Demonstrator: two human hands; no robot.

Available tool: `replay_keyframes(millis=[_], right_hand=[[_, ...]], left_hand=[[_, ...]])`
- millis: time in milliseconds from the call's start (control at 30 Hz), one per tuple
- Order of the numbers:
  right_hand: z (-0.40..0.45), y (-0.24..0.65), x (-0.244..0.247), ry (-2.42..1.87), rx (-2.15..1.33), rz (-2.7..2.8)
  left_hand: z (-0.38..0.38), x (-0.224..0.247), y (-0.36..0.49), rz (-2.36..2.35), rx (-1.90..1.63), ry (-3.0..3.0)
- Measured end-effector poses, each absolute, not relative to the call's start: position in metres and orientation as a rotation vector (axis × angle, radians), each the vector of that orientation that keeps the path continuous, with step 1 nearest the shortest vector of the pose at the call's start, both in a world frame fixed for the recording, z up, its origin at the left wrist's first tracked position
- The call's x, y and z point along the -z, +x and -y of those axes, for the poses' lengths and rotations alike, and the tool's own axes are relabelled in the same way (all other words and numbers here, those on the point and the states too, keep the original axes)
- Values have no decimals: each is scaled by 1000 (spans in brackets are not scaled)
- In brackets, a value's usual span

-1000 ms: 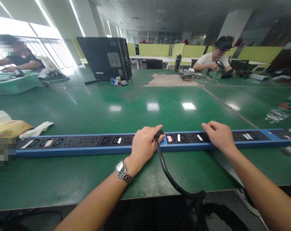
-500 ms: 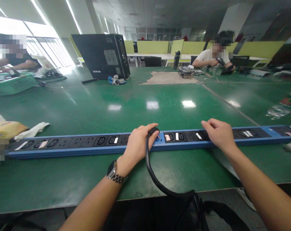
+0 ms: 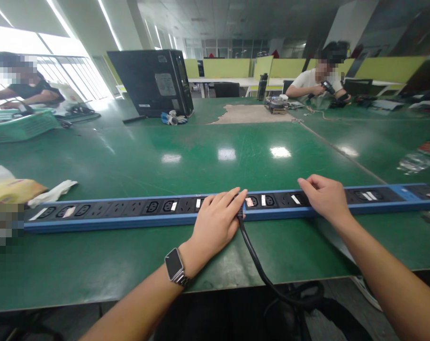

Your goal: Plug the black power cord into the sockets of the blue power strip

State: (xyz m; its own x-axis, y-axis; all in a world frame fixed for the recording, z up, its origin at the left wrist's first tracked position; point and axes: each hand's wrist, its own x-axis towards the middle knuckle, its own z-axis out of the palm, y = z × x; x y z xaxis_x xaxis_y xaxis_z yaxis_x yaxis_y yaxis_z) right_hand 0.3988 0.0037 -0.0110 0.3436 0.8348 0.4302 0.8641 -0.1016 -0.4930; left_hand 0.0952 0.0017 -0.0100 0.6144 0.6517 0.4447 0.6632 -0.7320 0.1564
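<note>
A long blue power strip with black socket panels lies across the green table in front of me. My left hand, with a watch on its wrist, is closed over a black plug at the middle of the strip. Its fingers hide most of that plug. From there the black cord bends down past the table's front edge. My right hand rests in a loose fist over the strip further right, and nothing shows in it.
A black computer case stands at the back, with gloves beside it. A green basket and yellow packaging are on the left. One person works at back right, another at far left. A plastic bottle lies right.
My left hand has moved slightly right and lower with the plug, its fingers now flatter over it. The cord has swung to the right. My right hand stays in place.
</note>
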Motion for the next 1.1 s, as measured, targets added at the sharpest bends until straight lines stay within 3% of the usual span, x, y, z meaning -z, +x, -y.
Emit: replay_keyframes(millis=[333,500,600,833,1100], right_hand=[[-5,398,11,-1940,88,1482],[-4,399,12,-1946,124,1489],[-4,400,12,-1944,126,1492],[-6,398,12,-1941,153,1531],[-5,398,11,-1987,121,1527]], left_hand=[[-9,13,98,1186,980,-2816],[-25,-13,85,1273,1819,-2243],[-32,-34,56,1409,2048,-1865],[-18,-10,-10,1738,1437,-2391],[-17,11,-12,1479,1036,-2588]])
